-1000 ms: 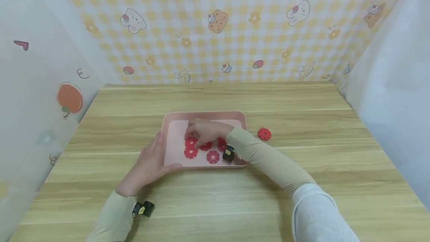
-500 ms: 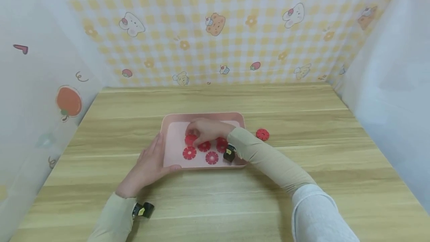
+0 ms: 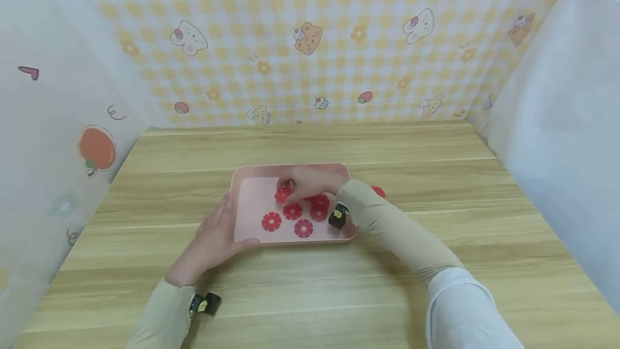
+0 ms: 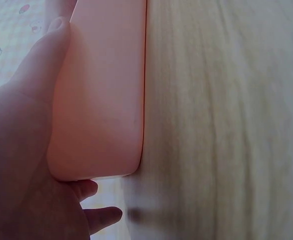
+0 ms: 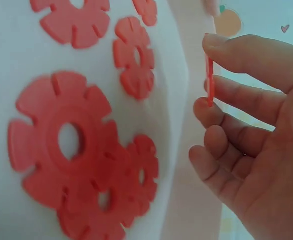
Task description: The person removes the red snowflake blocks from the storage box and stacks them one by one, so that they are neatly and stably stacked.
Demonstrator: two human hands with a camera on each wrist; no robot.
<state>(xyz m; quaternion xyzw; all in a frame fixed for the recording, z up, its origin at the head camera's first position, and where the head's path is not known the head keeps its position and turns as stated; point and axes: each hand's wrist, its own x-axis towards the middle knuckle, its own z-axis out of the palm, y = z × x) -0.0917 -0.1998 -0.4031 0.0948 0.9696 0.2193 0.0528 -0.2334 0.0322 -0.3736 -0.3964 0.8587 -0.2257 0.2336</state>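
The right sleeve (image 3: pixel 402 233) partly hides a red disc (image 3: pixel 379 191) — the tabletop (image 4: pixel 226 125) blurs in the left wrist view.

Round notched plastic discs (image 3: pixel 298 229) plain red, a few pinker. Rectangular plastic tray (image 3: pixel 251 203) solid pale pink, floor lighter than walls. Wood-grain counter (image 3: pixel 300 295) light tan, browner streaks. Gingham back sheet (image 3: pixel 334 74) yellow-and-white check — prints of orange-brown bears, white animals, pink strawberries, yellow-orange flowers. Left sheet (image 3: pixel 53 123) white, orange-red fruit print, dark-pink heart; right sheet (image 3: pixel 552 139) bluish white. Long fabric sleeves (image 3: pixel 162 314) beige, pale-grey cloth upper sleeve (image 3: pixel 465 306) — boxy wrist cameras (image 3: pixel 212 304) black, yellow mark.
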